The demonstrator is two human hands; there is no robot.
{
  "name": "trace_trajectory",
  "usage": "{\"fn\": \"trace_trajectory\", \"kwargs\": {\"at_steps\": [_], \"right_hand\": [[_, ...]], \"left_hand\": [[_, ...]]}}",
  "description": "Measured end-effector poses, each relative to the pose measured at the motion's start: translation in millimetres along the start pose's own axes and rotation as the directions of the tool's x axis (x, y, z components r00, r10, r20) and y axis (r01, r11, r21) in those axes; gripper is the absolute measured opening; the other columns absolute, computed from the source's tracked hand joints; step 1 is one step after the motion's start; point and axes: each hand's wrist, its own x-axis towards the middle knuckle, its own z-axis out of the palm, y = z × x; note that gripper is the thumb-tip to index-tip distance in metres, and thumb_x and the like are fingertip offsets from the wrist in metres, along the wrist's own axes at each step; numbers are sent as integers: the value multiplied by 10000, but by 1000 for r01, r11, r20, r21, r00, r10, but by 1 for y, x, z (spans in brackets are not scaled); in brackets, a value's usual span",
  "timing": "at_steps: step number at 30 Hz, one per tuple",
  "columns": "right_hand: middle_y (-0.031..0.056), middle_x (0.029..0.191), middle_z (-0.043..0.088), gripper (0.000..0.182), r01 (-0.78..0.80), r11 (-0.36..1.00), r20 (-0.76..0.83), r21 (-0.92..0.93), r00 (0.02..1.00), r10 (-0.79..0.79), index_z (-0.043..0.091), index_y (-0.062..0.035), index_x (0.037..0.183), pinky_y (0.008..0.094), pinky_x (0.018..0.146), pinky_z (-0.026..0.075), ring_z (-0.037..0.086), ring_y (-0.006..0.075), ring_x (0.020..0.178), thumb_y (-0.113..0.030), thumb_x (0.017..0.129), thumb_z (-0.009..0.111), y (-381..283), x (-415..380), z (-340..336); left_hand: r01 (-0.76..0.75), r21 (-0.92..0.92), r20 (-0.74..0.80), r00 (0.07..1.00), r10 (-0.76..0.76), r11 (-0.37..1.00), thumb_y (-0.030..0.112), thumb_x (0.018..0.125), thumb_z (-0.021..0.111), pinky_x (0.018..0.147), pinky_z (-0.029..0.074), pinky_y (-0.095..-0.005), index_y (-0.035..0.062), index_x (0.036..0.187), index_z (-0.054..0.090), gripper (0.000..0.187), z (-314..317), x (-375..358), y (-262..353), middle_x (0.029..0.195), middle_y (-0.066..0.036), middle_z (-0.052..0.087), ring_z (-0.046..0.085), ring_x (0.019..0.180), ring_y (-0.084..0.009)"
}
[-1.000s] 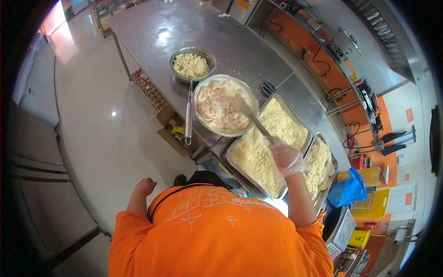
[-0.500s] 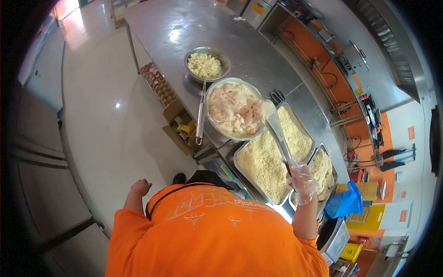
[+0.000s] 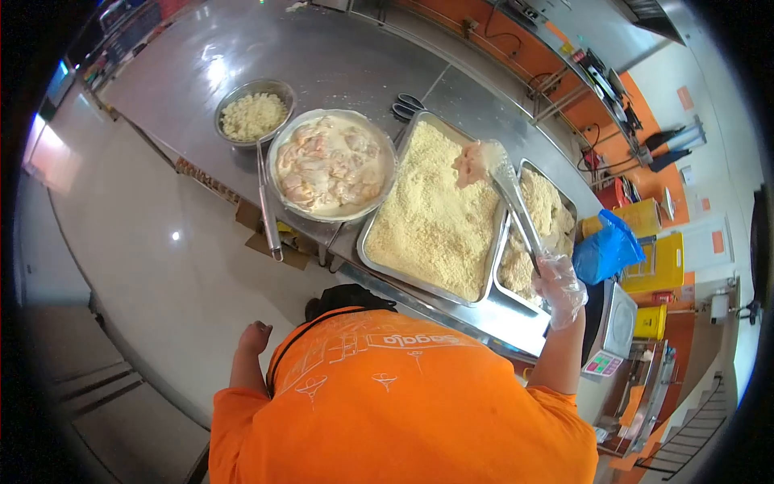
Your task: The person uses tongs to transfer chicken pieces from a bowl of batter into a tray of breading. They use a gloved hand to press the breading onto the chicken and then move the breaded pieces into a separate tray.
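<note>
My right hand (image 3: 559, 289), in a clear plastic glove, is closed around the handle of metal tongs (image 3: 520, 206). A piece of raw chicken (image 3: 474, 164) is in the tongs' far end, above a tray of pale yellow crumbs (image 3: 435, 222). Left of that tray stands a bowl (image 3: 389, 173) with raw chicken pieces (image 3: 326, 165) in milky batter. To the right is a smaller tray (image 3: 524, 300) holding crumb-covered pieces (image 3: 538, 214). My left hand (image 3: 256, 335) hangs over the floor away from the table, fingers curled, nothing visible in it.
A steel bowl of pale crumbly bits (image 3: 254, 117) stands at the left on the metal table (image 3: 339, 56). A long-handled strainer (image 3: 268, 214) leans across the table edge. Black-handled scissors (image 3: 407, 106) lie behind the crumb tray. A blue bag (image 3: 609, 248) and a scale (image 3: 617, 327) are at the right.
The tongs have moved right from the edge of the chicken bowl to above the crumb tray, carrying a chicken piece. My view has turned to the right. My left hand remains lowered.
</note>
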Motion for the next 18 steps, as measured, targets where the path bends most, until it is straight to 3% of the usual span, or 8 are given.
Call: {"fn": "trace_trajectory", "kwargs": {"at_steps": [1,6,7,11,13,16,17,18], "right_hand": [[-12,721,543,236,156,970,-12,-187,987,-161,567,-56,971,214,477,395,490,61,571,-221,817,634,12,1,-3],[34,756,565,280,-263,957,177,-122,943,282,574,-36,969,238,550,416,512,102,622,-287,844,583,-11,24,-3],[52,777,581,314,-64,987,183,-149,979,91,561,-46,998,270,557,438,545,142,635,-331,872,525,6,30,7],[69,797,593,352,69,957,343,-282,939,34,491,-141,1142,341,586,471,589,215,677,-393,904,425,-3,44,40],[82,802,593,390,396,637,464,-661,883,-67,439,-191,1211,366,606,481,607,245,717,-427,905,392,-62,24,31],[85,781,581,426,295,605,455,-740,881,127,400,-210,1240,362,559,480,617,238,729,-442,883,419,-90,12,10],[78,741,596,430,471,550,483,-690,865,-135,422,-178,1198,364,513,473,617,235,664,-448,865,448,-82,3,-1],[77,731,602,418,400,581,416,-709,902,-113,438,-170,1177,366,509,473,615,239,646,-443,860,459,-79,3,-7]], "left_hand": [[6,8,12,1000,-6,1000,370,842,508,867,417,-422,20,1019,570,398,-6,-3,6,1076,-208,561,523,1018,-355],[-24,67,5,1000,24,997,376,842,507,861,418,-423,29,1042,557,404,-6,17,-1,1076,-203,562,523,1014,-358],[-36,83,9,999,36,996,376,843,505,858,418,-423,30,1045,555,404,-7,19,0,1077,-201,562,523,1012,-359],[-70,73,-12,997,71,995,374,850,499,844,422,-425,28,1019,560,390,-14,14,11,1052,-195,575,530,998,-356],[-116,85,5,993,116,990,372,853,495,837,424,-427,25,998,565,383,-7,21,2,1027,-199,583,537,986,-357],[-82,103,15,997,81,991,363,855,497,827,429,-426,20,981,571,373,-17,8,16,994,-207,594,545,967,-367],[-80,111,29,997,77,991,363,855,497,827,429,-426,20,983,570,373,-14,10,11,997,-209,593,544,968,-369],[-77,117,43,996,73,990,362,855,497,828,429,-425,20,985,570,372,-12,11,8,1001,-210,592,543,968,-372]]}}
